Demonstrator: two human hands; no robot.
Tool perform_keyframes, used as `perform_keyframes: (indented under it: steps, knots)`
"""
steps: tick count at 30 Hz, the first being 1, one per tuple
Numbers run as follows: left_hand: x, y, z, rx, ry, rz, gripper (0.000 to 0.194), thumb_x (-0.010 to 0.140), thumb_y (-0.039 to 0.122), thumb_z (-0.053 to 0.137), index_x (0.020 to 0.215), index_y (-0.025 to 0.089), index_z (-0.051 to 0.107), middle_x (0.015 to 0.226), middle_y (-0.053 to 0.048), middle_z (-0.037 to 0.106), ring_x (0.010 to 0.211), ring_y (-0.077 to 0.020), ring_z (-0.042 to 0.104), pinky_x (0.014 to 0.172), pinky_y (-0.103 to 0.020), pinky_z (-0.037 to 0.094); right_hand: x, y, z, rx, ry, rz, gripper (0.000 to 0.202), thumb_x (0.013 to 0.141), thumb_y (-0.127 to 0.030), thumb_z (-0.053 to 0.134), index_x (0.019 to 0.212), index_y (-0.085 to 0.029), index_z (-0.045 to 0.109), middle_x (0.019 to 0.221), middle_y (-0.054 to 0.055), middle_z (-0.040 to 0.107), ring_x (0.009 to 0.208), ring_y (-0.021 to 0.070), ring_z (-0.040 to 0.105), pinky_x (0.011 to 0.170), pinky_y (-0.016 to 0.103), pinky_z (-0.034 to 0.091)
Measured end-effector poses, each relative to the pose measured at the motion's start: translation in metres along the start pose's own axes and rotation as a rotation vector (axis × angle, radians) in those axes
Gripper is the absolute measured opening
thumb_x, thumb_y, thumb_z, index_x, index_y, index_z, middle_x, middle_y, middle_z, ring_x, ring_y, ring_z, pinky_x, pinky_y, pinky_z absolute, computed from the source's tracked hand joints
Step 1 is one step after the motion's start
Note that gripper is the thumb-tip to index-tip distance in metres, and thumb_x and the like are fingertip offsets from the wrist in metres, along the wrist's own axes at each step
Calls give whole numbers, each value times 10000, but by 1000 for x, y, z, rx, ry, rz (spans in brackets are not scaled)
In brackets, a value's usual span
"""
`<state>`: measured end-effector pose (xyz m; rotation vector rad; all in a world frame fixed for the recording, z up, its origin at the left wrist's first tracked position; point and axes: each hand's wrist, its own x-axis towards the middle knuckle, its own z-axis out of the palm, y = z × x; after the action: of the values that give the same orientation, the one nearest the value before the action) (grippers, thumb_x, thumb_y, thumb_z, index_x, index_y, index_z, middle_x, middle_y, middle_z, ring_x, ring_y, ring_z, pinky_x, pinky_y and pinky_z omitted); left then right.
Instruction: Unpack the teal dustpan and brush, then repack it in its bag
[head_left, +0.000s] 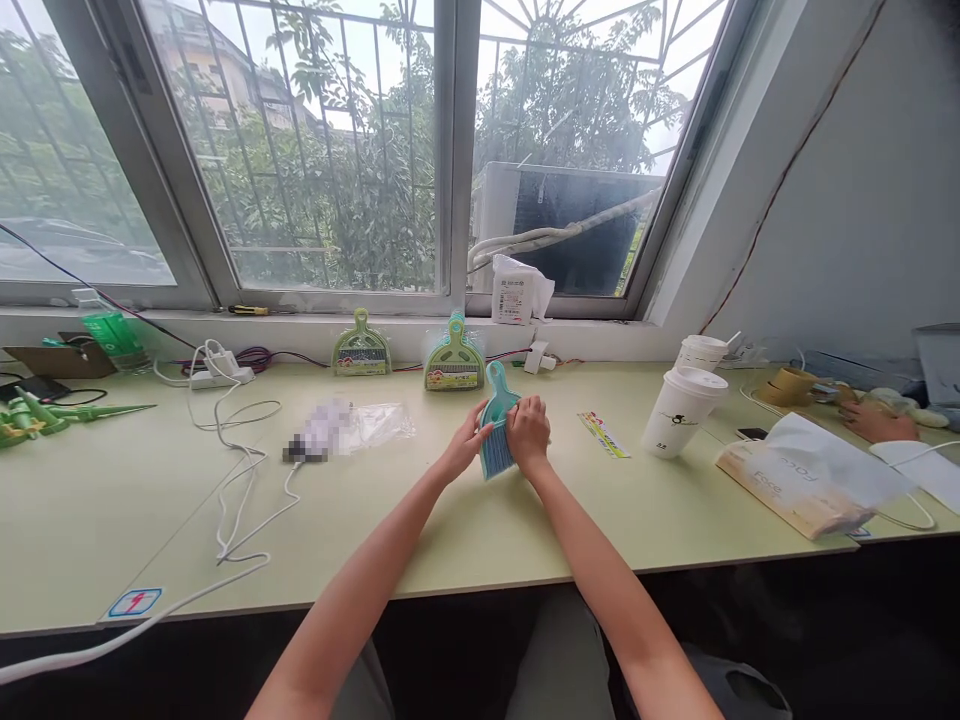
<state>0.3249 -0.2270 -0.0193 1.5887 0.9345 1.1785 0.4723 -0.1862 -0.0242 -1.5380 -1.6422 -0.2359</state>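
Between my hands, over the middle of the table, a small teal dustpan (496, 378) stands tilted with its handle up. A matching brush (496, 454) with blue-grey bristles lies against its front. My left hand (468, 446) is closed on the dustpan's left edge. My right hand (529, 434) has its fingers curled over the right side, at the brush; its palm side is hidden. To the right lies a yellow-green printed label strip (603, 436). A crumpled clear plastic bag (384, 424) rests to the left.
Wrapped dustpan sets (361, 350) (454, 362) lean by the windowsill. White cables (240, 480) and a power strip (221, 372) lie left. Paper cups (684, 412) and a tissue pack (787, 480) stand right. Another person's hand (877, 422) is at far right.
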Motion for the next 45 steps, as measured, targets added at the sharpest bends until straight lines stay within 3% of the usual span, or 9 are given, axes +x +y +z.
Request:
perform_keyframes:
  steps: [4,8,14,19,28,34,38,41,45]
  knots:
    - [10,-20,-8,68,201,142,498,915,474,380,1327,213,481,1346,-80,539,1235,-236,485,1032,-378,377,-1,-3,2,235,-52,58,223,903,-250,271,771,-217,448,915,82,518,903,233,482,776,348,391]
    - [18,-33,-38,239,392,76,382,885,323,407,1209,193,559,1171,-81,639,1084,-224,575,955,-370,428,9,2,-4,480,-64,209,280,902,-267,212,754,-229,445,877,53,528,830,199,513,731,317,402]
    - [17,-47,-80,586,485,-206,294,789,169,468,1032,188,634,1084,-90,672,1030,-244,590,884,-357,449,21,39,-10,46,-85,183,298,880,-312,342,784,-176,589,991,178,565,1017,314,489,807,435,396]
    - [15,-51,-95,639,475,-240,255,787,148,486,981,163,650,1051,-100,683,994,-213,601,866,-314,449,14,71,3,-187,-202,194,306,849,-264,398,829,-113,663,1009,255,569,1045,373,479,831,543,368]
    - [7,-34,-78,956,486,-197,293,893,178,382,1113,154,574,1125,-152,601,1016,-236,590,833,-327,450,13,62,6,-320,-317,131,330,843,-398,519,887,-113,680,1026,230,596,1051,366,493,864,513,322]
    - [5,-22,-69,1205,414,-280,238,916,245,394,972,141,600,998,-158,619,912,-254,618,763,-327,454,14,64,3,-314,-430,192,290,787,-406,585,852,-148,701,1016,195,619,1057,357,499,856,496,299]
    - [4,-22,-69,1212,379,-344,205,900,210,415,924,148,609,990,-171,625,928,-271,623,772,-339,447,15,68,1,-315,-464,194,235,739,-360,614,836,-172,717,1023,166,621,1054,335,496,854,468,299]
    - [4,-24,-69,1172,372,-340,215,896,249,424,897,153,616,964,-177,636,926,-288,623,758,-350,441,14,68,2,-305,-445,182,236,720,-352,623,825,-165,722,1015,170,617,1050,330,485,861,464,295]
    - [5,-26,-62,1089,321,-331,213,860,299,455,773,183,610,848,-126,656,817,-257,613,660,-315,418,17,64,2,-224,-298,209,257,722,-365,613,824,-153,718,1029,172,604,1057,335,466,886,475,288]
